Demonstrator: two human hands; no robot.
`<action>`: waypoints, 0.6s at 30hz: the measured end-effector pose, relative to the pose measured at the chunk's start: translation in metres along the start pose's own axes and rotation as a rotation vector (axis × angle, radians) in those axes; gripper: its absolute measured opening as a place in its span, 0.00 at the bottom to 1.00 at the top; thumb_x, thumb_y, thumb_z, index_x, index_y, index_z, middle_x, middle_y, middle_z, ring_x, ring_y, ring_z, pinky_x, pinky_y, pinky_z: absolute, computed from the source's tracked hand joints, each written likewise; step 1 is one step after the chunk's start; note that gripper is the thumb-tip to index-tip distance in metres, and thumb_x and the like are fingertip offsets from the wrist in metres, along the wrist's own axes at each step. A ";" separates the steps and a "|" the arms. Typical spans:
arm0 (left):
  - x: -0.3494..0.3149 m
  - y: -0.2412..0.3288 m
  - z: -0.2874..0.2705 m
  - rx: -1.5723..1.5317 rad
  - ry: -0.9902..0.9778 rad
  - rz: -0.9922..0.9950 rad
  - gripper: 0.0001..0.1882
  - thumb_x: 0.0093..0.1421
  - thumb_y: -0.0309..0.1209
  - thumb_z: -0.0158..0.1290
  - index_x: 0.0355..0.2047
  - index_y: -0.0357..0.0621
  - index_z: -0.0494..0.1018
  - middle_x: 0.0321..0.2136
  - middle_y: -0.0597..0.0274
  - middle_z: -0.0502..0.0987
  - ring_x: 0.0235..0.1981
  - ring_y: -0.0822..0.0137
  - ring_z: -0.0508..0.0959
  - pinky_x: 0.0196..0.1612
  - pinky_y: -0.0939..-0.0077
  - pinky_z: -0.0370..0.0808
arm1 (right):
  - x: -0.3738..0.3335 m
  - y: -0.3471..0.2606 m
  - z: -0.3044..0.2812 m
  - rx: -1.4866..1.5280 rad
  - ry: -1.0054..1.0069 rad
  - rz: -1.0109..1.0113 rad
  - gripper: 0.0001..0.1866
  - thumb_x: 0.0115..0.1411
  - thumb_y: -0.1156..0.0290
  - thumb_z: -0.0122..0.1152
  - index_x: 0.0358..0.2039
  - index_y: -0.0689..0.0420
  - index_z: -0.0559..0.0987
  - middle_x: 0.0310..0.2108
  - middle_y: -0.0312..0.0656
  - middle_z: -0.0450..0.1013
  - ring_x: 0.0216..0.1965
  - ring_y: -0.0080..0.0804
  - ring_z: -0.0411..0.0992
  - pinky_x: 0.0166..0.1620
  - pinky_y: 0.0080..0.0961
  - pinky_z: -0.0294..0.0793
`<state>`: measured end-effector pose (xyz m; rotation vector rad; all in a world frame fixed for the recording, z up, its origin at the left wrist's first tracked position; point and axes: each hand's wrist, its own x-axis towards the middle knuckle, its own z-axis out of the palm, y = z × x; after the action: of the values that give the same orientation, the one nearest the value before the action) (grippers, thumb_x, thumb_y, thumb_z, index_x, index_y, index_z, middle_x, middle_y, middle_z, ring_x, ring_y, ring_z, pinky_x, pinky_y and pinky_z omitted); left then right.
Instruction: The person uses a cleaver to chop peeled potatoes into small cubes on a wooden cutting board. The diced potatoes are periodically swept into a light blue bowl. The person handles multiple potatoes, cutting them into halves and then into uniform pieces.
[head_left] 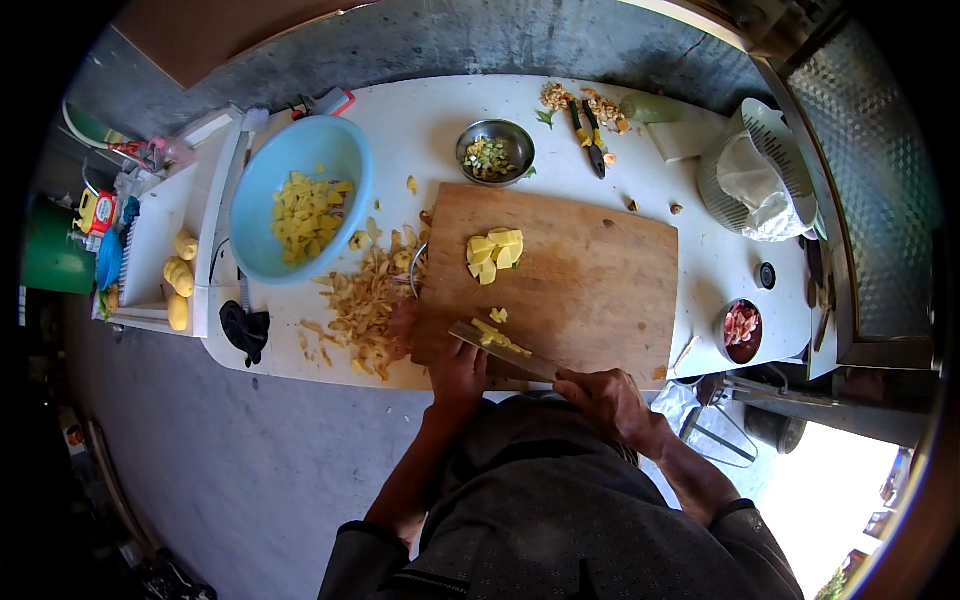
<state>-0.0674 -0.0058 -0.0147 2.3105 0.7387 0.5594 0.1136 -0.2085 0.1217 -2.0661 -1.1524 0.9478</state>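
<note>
My right hand grips the handle of a kitchen knife low over the near edge of a wooden cutting board. The blade points left, with yellow potato strips lying along its far side. My left hand is at the blade's left end, its fingers drawn together against it; whatever they hold is hidden. A small bit of potato lies just beyond the blade. Farther up the board sits a cluster of cut potato chunks.
Left of the board are a peelings heap, a blue basin of potato pieces, and whole potatoes in a white tray-like sink. Behind stand a metal bowl and pliers. At right are a bowl of meat and a basket.
</note>
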 end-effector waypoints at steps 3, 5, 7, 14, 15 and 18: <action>0.001 0.000 -0.001 -0.032 -0.022 0.003 0.12 0.66 0.28 0.61 0.48 0.38 0.82 0.49 0.47 0.81 0.48 0.41 0.82 0.49 0.49 0.79 | 0.005 0.003 0.001 0.000 0.019 -0.039 0.18 0.77 0.56 0.59 0.46 0.57 0.86 0.31 0.59 0.81 0.33 0.63 0.81 0.36 0.52 0.78; 0.006 0.003 -0.004 -0.047 -0.025 0.031 0.12 0.67 0.28 0.60 0.49 0.38 0.82 0.49 0.47 0.81 0.48 0.41 0.82 0.50 0.50 0.79 | 0.011 0.011 0.007 -0.025 0.041 -0.053 0.17 0.77 0.56 0.59 0.45 0.57 0.86 0.31 0.59 0.81 0.33 0.63 0.81 0.36 0.52 0.78; 0.006 0.005 -0.005 -0.061 -0.013 0.033 0.12 0.67 0.28 0.60 0.49 0.38 0.82 0.49 0.48 0.81 0.48 0.41 0.82 0.50 0.50 0.79 | 0.019 0.017 0.014 -0.056 0.048 -0.040 0.17 0.77 0.56 0.59 0.45 0.56 0.87 0.31 0.58 0.81 0.32 0.63 0.81 0.36 0.52 0.79; -0.001 0.001 -0.004 -0.002 -0.017 0.026 0.10 0.66 0.27 0.61 0.46 0.38 0.83 0.49 0.49 0.82 0.46 0.41 0.83 0.46 0.49 0.80 | 0.013 0.011 0.010 -0.017 0.053 -0.053 0.18 0.78 0.55 0.58 0.49 0.55 0.86 0.32 0.59 0.82 0.34 0.62 0.81 0.38 0.50 0.80; -0.005 -0.002 -0.004 0.006 -0.023 0.017 0.10 0.66 0.28 0.61 0.45 0.38 0.83 0.48 0.49 0.82 0.45 0.41 0.83 0.45 0.49 0.81 | 0.008 0.000 0.002 0.000 0.028 -0.046 0.18 0.78 0.56 0.57 0.49 0.56 0.86 0.32 0.59 0.82 0.34 0.62 0.81 0.38 0.50 0.80; -0.009 -0.007 -0.003 0.030 -0.034 0.005 0.09 0.65 0.28 0.61 0.44 0.38 0.83 0.46 0.50 0.83 0.44 0.42 0.83 0.44 0.50 0.81 | 0.002 -0.006 -0.006 0.009 -0.034 -0.018 0.17 0.78 0.56 0.57 0.49 0.56 0.85 0.32 0.59 0.81 0.34 0.64 0.80 0.39 0.51 0.80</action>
<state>-0.0781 -0.0062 -0.0192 2.3441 0.7296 0.5141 0.1161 -0.2047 0.1291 -2.0369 -1.1796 0.9811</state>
